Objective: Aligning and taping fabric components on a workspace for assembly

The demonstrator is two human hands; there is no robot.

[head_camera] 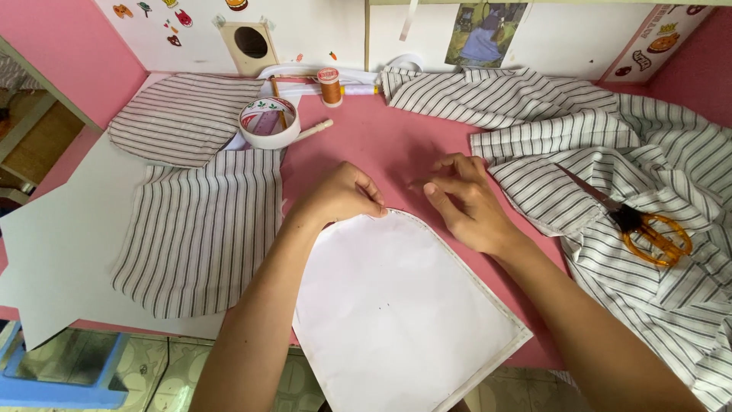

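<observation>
Here, white pattern piece [396,305] top edge under left fingers [374,200], right fingers [438,200] just above

A pink table [366,145] is holding everything, and a white paper shape [396,305] with a round top is lying flat near its front edge, with both hands resting at the round end. Two striped cloth pieces [191,229] are lying on the left beside a big white card [61,252], and a small round bowl [268,122] and an orange thread spool [330,85] are sitting near the back. A big pile of striped cloth [595,152] is lying on the right with orange-handled scissors [640,225] resting on top of it.
</observation>
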